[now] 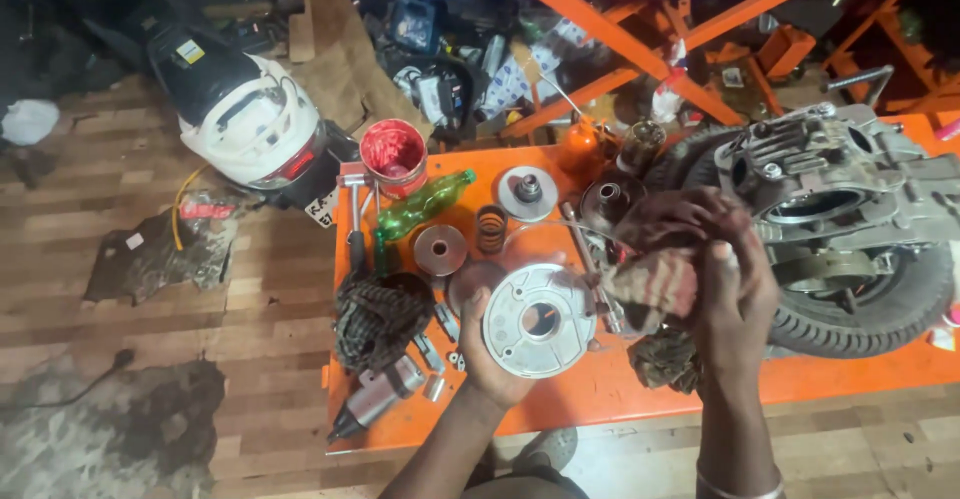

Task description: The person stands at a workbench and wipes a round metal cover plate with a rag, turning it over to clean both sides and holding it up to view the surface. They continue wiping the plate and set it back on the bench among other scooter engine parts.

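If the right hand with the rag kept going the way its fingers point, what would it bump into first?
The right hand, gripping a reddish rag, points up and slightly left. Likely first in line is the dark round drum-shaped part just beyond the rag, though depth is hard to judge from above.

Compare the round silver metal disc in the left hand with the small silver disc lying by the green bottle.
The large round silver metal disc is held up in the left hand, while the small silver disc lies flat on the orange table. The held one is clearly wider, with a bigger centre hole and ribbed face; the small one looks smoother. Both are round, grey metal, with a central hole.
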